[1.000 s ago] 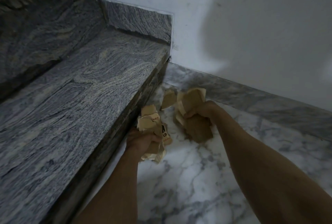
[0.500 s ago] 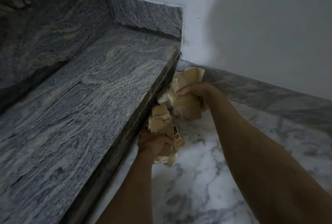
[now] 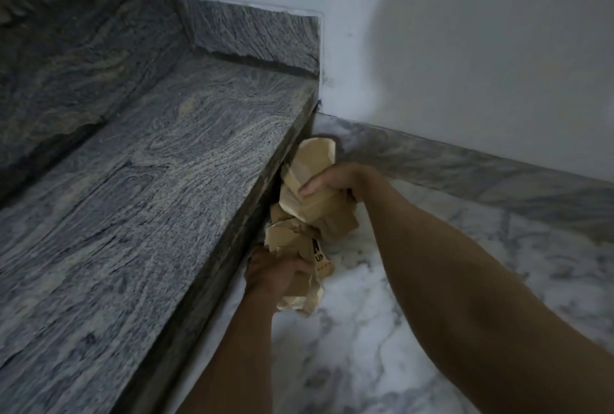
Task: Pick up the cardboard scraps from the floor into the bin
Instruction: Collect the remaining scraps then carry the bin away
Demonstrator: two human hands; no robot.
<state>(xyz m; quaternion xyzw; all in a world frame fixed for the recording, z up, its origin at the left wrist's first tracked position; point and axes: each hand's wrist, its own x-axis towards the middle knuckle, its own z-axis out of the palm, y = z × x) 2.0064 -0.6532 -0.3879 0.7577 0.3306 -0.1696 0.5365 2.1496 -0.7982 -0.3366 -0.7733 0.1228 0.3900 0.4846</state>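
Observation:
My left hand grips a bundle of crumpled tan cardboard scraps, one with black print on it, low beside the stair's front face. My right hand grips a second, larger bunch of cardboard scraps, held just above and behind the first, close to the corner where the step meets the wall. The two bundles touch or overlap in the middle. No bin is in view.
A grey granite step fills the left side, with another riser above it. White marble floor lies below my arms. A white wall with a marble skirting closes off the back right.
My right hand has lifted its cardboard off the floor and carried it up toward the corner by the step. My left hand has kept its bundle and shifted slightly.

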